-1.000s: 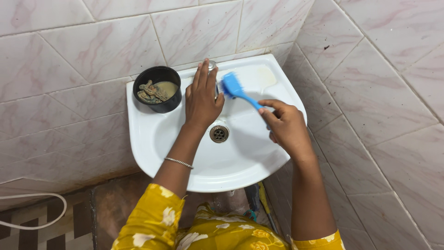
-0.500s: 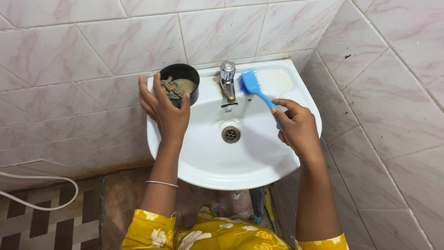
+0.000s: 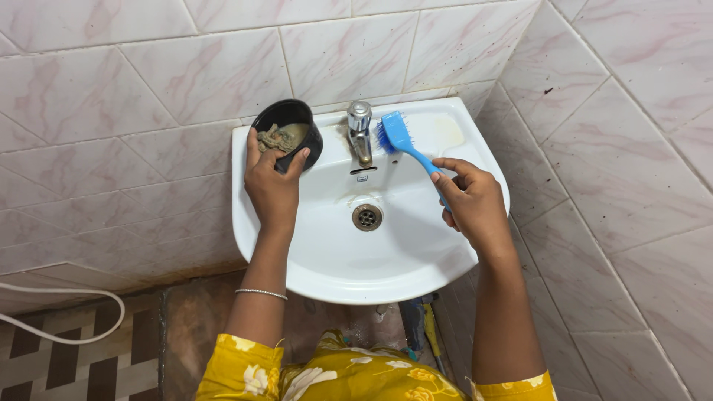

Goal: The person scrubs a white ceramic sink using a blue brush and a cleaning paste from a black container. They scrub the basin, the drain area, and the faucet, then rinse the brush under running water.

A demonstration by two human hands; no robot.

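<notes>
Over the white basin (image 3: 260, 223), seen from the head camera, her left hand (image 3: 273, 189) is curled round the black bowl (image 3: 293, 126) on the back ledge, beside the tap (image 3: 360, 130). Her right hand (image 3: 471, 204) is clamped on the blue brush (image 3: 401, 141), bristles near the tap. That bowl seems half-full, though it's hard to tell; wet fingers on a narrow ledge could tip it into the basin.

A blue brush (image 3: 401, 141), black bowl (image 3: 293, 130), white sink (image 3: 371, 260), pink-veined marble tiles (image 3: 134, 82), yellow floral sleeves (image 3: 245, 371).
</notes>
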